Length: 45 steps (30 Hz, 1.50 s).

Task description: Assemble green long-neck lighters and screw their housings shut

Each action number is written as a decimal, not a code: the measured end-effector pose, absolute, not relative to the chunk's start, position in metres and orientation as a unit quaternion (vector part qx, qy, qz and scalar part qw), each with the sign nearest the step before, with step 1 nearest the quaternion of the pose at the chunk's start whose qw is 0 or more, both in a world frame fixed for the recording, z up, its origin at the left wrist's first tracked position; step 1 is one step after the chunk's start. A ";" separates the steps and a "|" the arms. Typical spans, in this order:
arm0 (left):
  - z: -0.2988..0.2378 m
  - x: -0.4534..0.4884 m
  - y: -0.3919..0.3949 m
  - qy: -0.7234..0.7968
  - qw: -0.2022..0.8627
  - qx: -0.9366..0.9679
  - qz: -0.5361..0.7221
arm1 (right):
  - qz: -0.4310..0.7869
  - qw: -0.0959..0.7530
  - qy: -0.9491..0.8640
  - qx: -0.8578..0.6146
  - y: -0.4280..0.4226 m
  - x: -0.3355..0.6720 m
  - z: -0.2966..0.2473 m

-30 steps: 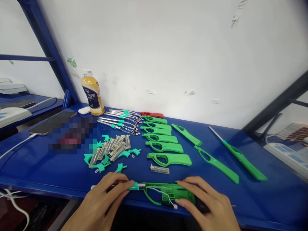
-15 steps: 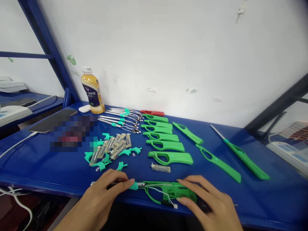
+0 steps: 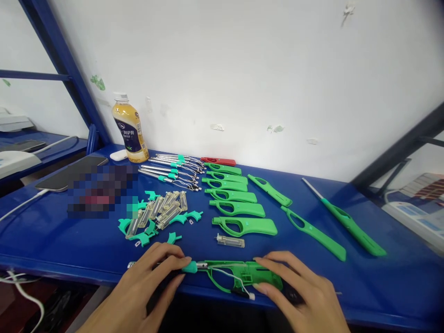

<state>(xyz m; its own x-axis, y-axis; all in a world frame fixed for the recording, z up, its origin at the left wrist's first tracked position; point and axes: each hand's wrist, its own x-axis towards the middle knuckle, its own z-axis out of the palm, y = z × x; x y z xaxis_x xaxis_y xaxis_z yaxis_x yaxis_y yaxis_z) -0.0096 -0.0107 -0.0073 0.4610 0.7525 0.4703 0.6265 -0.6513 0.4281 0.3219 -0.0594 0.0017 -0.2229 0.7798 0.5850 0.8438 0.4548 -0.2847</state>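
At the table's front edge, my left hand [image 3: 149, 277] has its fingers closed round the metal nozzle tube, most of which they cover. Its teal collar [image 3: 189, 267] shows at the fingertips. The tube's wired end lies at the narrow end of an open green lighter handle shell [image 3: 256, 274]. White and black wires [image 3: 239, 283] trail across the shell's trigger loop. My right hand [image 3: 305, 286] grips the wide end of that shell between thumb and fingers. Just behind lies a clear fuel tank [image 3: 229, 241]. Several green handle shells [image 3: 248, 226] are lined up beyond it.
Clear fuel tanks [image 3: 169, 215] and teal triggers [image 3: 142, 238] lie piled at left. Behind them are wired nozzle tubes [image 3: 157, 171], a red shell [image 3: 218, 161] and a drink bottle [image 3: 129, 132]. A long green lighter [image 3: 350, 224] lies at right, a phone [image 3: 72, 173] at far left.
My left thumb has dropped lower, away from the top of the teal collar, while the fingers stay at the tube. My right hand keeps its grip. The view has shifted slightly.
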 end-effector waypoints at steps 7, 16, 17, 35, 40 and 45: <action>-0.001 0.001 -0.005 0.370 0.080 0.848 0.371 | -0.055 0.329 -0.786 -0.520 -0.063 0.325 0.001; -0.003 0.004 -0.004 0.371 0.092 0.842 0.380 | -0.070 0.278 -0.829 -0.480 -0.071 0.317 0.002; -0.004 0.003 -0.004 0.372 0.097 0.843 0.377 | -0.063 0.283 -0.830 -0.476 -0.070 0.314 0.003; -0.006 -0.002 -0.006 0.380 0.132 0.849 0.343 | -0.020 0.354 -0.818 -0.454 -0.060 0.311 -0.006; -0.007 -0.002 -0.007 0.380 0.125 0.850 0.343 | 0.010 0.354 -0.808 -0.471 -0.059 0.309 -0.005; -0.006 0.001 -0.007 0.372 0.115 0.852 0.350 | 0.033 0.363 -0.804 -0.469 -0.060 0.309 -0.005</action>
<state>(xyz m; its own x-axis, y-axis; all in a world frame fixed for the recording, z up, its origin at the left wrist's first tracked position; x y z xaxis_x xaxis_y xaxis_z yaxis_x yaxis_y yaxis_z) 0.0007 -0.0075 -0.0057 0.4779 0.7149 0.5105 0.5536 -0.6963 0.4568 0.3090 -0.0600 -0.0054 -0.2957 0.7785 0.5536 0.7307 0.5576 -0.3939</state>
